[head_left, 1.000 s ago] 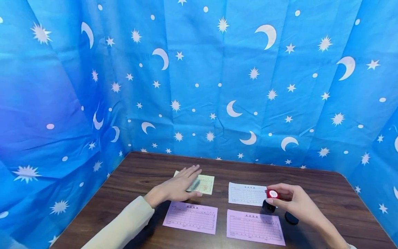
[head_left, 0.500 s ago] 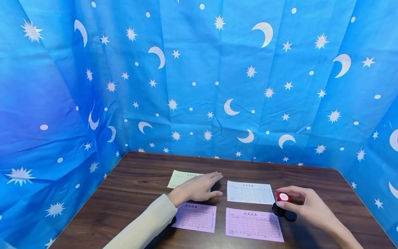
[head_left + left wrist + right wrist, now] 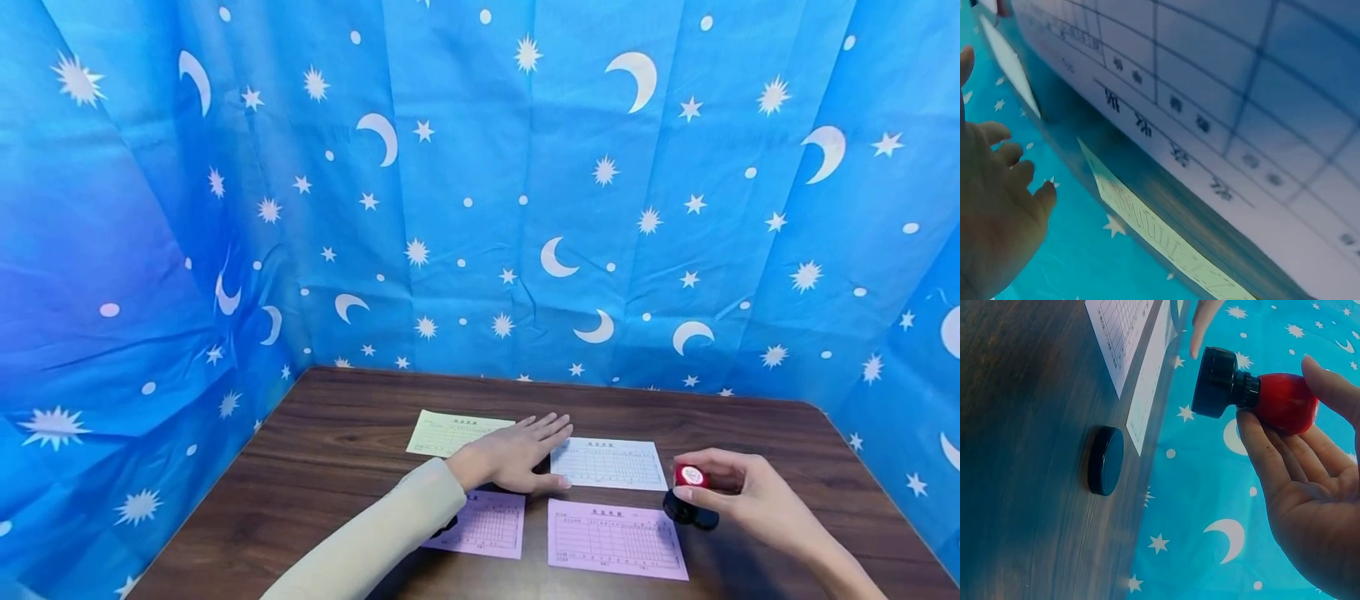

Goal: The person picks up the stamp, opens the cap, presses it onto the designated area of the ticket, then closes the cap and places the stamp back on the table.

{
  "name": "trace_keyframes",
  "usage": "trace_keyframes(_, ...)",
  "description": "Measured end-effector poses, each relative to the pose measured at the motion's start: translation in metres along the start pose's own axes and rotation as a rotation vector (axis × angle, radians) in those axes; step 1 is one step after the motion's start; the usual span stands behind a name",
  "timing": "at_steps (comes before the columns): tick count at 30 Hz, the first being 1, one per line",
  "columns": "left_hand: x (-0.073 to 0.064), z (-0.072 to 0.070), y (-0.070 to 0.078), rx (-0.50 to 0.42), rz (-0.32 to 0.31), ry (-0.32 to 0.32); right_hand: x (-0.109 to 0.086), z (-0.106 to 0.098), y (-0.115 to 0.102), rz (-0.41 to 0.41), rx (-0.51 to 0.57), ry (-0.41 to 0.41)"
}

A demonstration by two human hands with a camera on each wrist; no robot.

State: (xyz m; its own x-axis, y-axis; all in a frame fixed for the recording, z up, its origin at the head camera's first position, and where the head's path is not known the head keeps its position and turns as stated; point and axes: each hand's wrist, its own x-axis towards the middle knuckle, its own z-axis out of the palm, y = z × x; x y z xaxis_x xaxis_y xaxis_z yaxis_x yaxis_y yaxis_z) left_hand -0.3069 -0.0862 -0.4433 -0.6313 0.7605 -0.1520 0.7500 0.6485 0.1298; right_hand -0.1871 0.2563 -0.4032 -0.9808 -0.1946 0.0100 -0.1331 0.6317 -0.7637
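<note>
My right hand (image 3: 757, 496) pinches a stamp (image 3: 1285, 403) by its red handle between thumb and fingers. The stamp's round black base faces the table, raised above it in the right wrist view. Its round black cap (image 3: 1107, 461) lies on the table close below. My left hand (image 3: 521, 457) is spread with straight fingers at the left edge of the white slip (image 3: 609, 464), overlapping the right end of the green slip (image 3: 442, 432). One pink slip (image 3: 617, 537) lies nearer, in front of the white one. Another pink slip (image 3: 491, 525) is partly hidden by my left sleeve.
The slips lie on a dark wooden table (image 3: 360, 433) with printed grids on them. A blue curtain (image 3: 480, 167) with moons and stars hangs behind the table and along both sides. A small dark object (image 3: 447, 527) peeks out beside the left sleeve.
My left hand has moved right, from the green slip to the white slip's left edge. My right hand has carried the stamp right, off the white slip, close to the black cap.
</note>
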Motion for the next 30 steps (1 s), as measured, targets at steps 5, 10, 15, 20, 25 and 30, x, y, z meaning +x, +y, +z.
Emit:
trace_keyframes(5,0.012,0.004,0.004,0.045,-0.017,-0.015,0.002,0.001,-0.001,0.007,-0.002,0.003)
trace_keyframes(10,0.024,0.008,0.005,0.052,-0.037,-0.041,0.004,0.0,-0.003,0.003,0.017,-0.001)
trace_keyframes(15,0.028,0.015,0.004,0.07,-0.042,-0.075,0.006,0.0,-0.004,-0.007,0.038,-0.005)
trace_keyframes(20,0.025,0.023,0.004,0.128,-0.027,-0.074,0.007,0.002,-0.004,-0.015,0.059,-0.022)
trace_keyframes(25,0.026,0.026,0.003,0.137,-0.012,-0.035,0.009,0.001,-0.005,-0.034,0.062,-0.027)
trace_keyframes(30,0.028,0.027,0.002,0.128,-0.023,-0.039,0.012,0.001,-0.007,-0.052,0.044,-0.005)
